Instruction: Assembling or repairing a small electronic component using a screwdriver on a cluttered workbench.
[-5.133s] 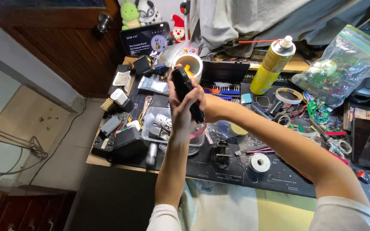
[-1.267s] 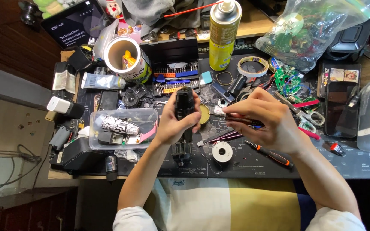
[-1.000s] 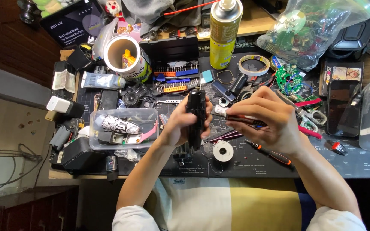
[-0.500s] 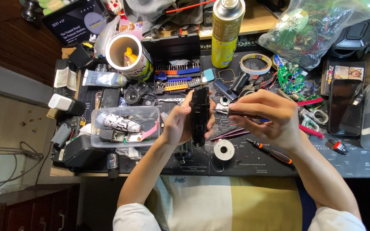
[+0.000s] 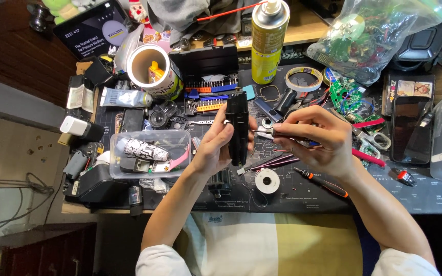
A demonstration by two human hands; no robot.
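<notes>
Black plastic device [image 5: 238, 125] is upright in my left hand [image 5: 216, 145], fingers wrapped around it, held above the middle of the desk [image 5: 431, 197]. My right hand [image 5: 315, 140] is pinched on a small screwdriver [image 5: 269, 132], its tip meeting the device's right side.

Risks as I see them:
- one-hand hold: side pressure could twist the device and make the tip slip out
- a freed screw could drop into the clutter below, by the solder spool [image 5: 267, 180] and tweezers [image 5: 272, 162]
- the orange-handled screwdriver [image 5: 326, 182] sits just under my right wrist, easy to knock
</notes>
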